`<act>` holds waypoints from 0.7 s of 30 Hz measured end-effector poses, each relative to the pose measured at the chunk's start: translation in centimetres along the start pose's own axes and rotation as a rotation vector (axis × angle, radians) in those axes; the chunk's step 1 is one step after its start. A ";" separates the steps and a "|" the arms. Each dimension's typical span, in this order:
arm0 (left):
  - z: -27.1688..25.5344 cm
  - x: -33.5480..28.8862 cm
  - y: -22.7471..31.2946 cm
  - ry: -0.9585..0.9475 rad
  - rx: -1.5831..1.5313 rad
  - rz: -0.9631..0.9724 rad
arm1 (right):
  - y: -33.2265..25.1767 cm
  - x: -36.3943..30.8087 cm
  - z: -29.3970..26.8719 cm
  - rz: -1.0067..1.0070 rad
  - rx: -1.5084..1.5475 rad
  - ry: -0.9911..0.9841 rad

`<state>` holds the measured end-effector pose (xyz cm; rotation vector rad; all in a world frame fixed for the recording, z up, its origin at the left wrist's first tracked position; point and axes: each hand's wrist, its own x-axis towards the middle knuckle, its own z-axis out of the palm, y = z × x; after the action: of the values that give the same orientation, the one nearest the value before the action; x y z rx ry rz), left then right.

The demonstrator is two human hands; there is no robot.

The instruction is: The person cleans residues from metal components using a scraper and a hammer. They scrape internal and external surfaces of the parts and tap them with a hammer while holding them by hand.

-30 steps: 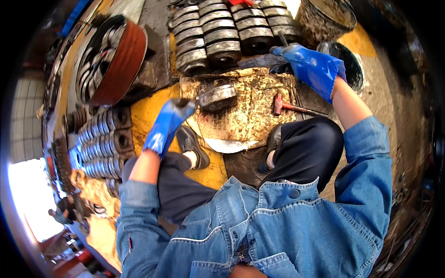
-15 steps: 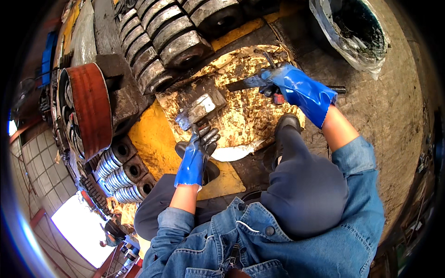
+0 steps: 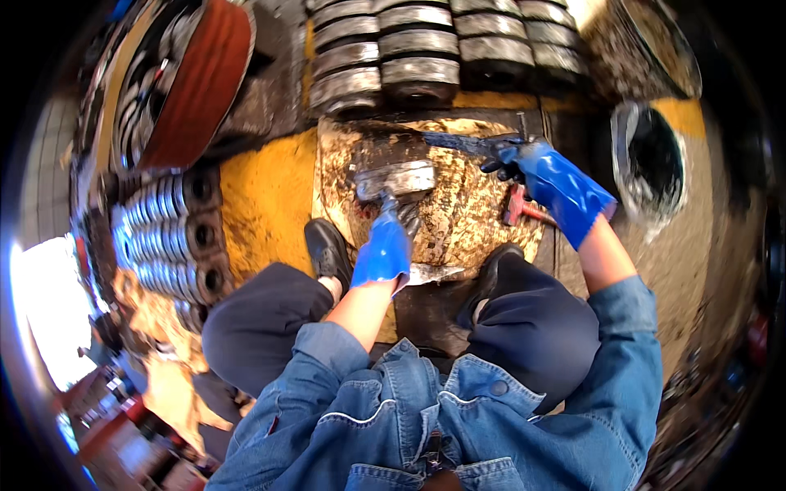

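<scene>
My left hand, in a blue rubber glove, reaches to the near side of a worn metal block. Its stained fingers are apart, and the foremost touch or nearly touch the block. To the right, my blue-gloved right hand is closed around a dark flat blade-like tool. The tool points left, beyond the block and apart from it; its grip is hidden by the fingers. Below that hand a red-headed hammer lies on the oil-stained sheet.
Stacked metal rings line the far side. More rings lie in rows at left, below a red-brown banded drum. A plastic-lined bucket stands right, before a large drum. My shoes flank the sheet's near edge.
The view has turned and shifted, bringing the sheet more squarely before me. The blade-like tool is still in my right hand, and my left hand remains at the block. The hammer now shows more fully.
</scene>
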<state>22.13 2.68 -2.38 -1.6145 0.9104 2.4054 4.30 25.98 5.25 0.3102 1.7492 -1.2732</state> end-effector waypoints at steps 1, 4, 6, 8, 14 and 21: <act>-0.3 -0.2 0.0 -0.001 -0.011 0.012 | -1.8 -0.9 0.6 -0.114 -0.113 -0.069; -2.4 -0.5 0.3 0.026 -0.027 0.068 | -8.1 -4.0 6.8 -0.248 -0.366 -0.159; -2.1 -0.5 -0.2 0.018 0.037 0.107 | -6.4 0.7 8.2 -0.578 -0.596 -0.180; -2.3 -0.6 -0.5 0.034 0.157 0.168 | -5.3 4.6 10.3 -0.615 -0.641 -0.266; -1.4 -1.1 -0.3 0.119 0.537 0.333 | -2.4 11.9 14.8 -0.638 -1.195 -0.255; 0.7 -1.4 2.1 0.170 0.726 0.406 | -0.6 15.3 14.6 -0.371 -0.939 -0.422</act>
<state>21.32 1.69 -0.11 -1.4317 2.0059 1.7675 3.20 8.78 -6.95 -0.7899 1.8564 -0.5587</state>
